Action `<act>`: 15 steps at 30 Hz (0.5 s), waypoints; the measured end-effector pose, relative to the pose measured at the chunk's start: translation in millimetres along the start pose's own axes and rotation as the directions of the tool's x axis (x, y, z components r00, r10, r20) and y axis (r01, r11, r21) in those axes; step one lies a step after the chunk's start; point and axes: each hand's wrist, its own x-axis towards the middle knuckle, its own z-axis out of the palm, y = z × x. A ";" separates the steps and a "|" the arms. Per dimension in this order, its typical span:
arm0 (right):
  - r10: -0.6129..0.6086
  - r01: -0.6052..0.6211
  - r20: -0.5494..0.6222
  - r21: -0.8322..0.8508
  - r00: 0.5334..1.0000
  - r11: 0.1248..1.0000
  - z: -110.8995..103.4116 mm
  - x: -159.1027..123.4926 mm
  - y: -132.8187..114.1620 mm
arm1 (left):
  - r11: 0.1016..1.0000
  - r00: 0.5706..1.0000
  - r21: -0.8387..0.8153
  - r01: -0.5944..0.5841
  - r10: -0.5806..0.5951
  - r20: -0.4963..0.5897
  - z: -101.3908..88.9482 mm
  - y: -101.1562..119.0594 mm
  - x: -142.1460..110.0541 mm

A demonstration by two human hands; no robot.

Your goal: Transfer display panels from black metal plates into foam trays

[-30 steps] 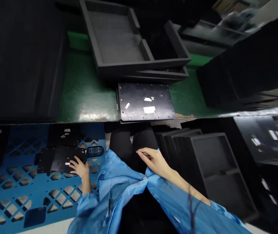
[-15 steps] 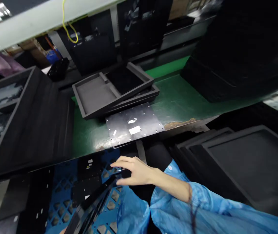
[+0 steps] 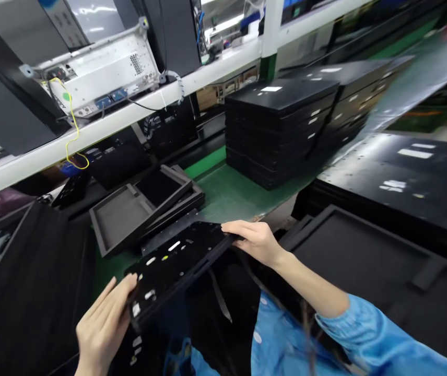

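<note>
A flat black panel (image 3: 192, 256) with small white and yellow labels is held level in front of me, above the bench's near edge. My left hand (image 3: 104, 318) grips its left end, fingers along the edge. At the opposite end, my right hand (image 3: 257, 240) is closed on the corner, fingers on top. Just beyond the panel, part of a dark metal plate (image 3: 164, 233) shows on the green bench. Behind that, grey foam trays (image 3: 118, 216) lie stacked at an angle. The panel's underside is hidden.
Stacks of black panels (image 3: 274, 130) stand at the back of the green bench (image 3: 227, 190). To my right are a black tray (image 3: 364, 261) and a labelled black sheet (image 3: 411, 177). A shelf above carries a white chassis (image 3: 109, 73) and a dangling yellow cable (image 3: 72, 130).
The panel has come up from low at my left to over the bench edge. My right hand, open before, now grips it. My left hand has come into view. The camera has turned right.
</note>
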 end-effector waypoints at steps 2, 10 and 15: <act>-0.072 0.071 -0.007 -0.148 0.997 0.986 7.7 -5.8 11.7 | 0.992 0.991 0.023 -0.124 0.122 0.046 19.5 -4.8 19.1; 0.061 -0.011 0.199 -0.245 0.978 0.969 40.6 1.5 26.6 | 0.957 0.977 0.213 -0.198 0.175 0.120 43.6 -9.1 40.1; 0.355 -0.354 0.024 -0.037 0.935 0.934 13.4 -32.5 9.2 | 0.968 0.946 0.107 -0.228 0.195 0.258 47.7 36.6 46.3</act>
